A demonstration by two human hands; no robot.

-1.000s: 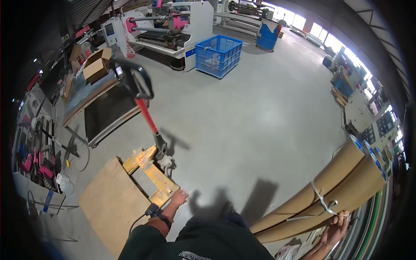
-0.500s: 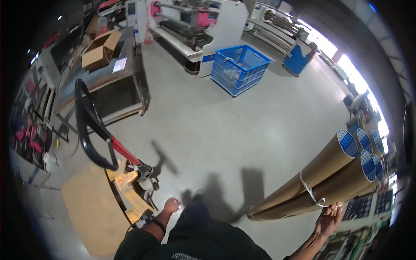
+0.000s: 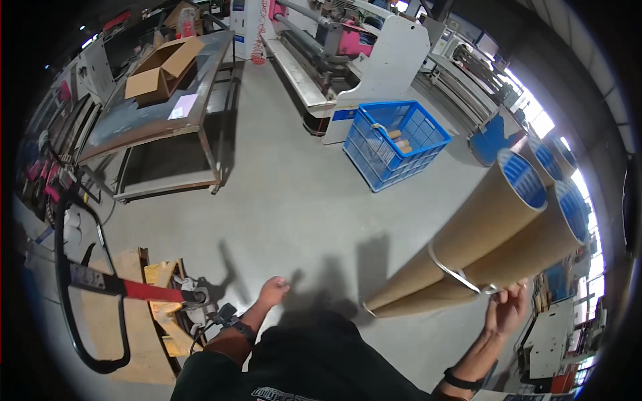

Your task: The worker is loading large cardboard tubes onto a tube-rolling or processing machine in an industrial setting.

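A bundle of long brown cardboard tubes [image 3: 478, 230] with blue printed linings leans upward to the right, its lower end low near the floor. White strapping [image 3: 449, 269] is tied round it. My right hand [image 3: 507, 309] is closed on the strapping by its knot, against the underside of the bundle. My left hand [image 3: 273, 291] hangs in front of my body with curled fingers; what is in them, if anything, is hidden. Left of that hand stands a yellow pallet jack [image 3: 167, 301] with a red and black handle [image 3: 150, 290], beside a brown board [image 3: 120, 321].
A blue plastic crate [image 3: 374, 157] with small rolls inside stands on the floor ahead. Behind it is a white roller machine [image 3: 384, 73]. At the far left a metal table [image 3: 114, 127] bears an open cardboard box [image 3: 150, 83]. A blue bin [image 3: 491, 140] stands at the far right.
The crate, table and machine look nearer. The pallet jack's handle has shifted left and lower in view. The tube bundle looks steeper and nearer, with my right hand still at its strapping.
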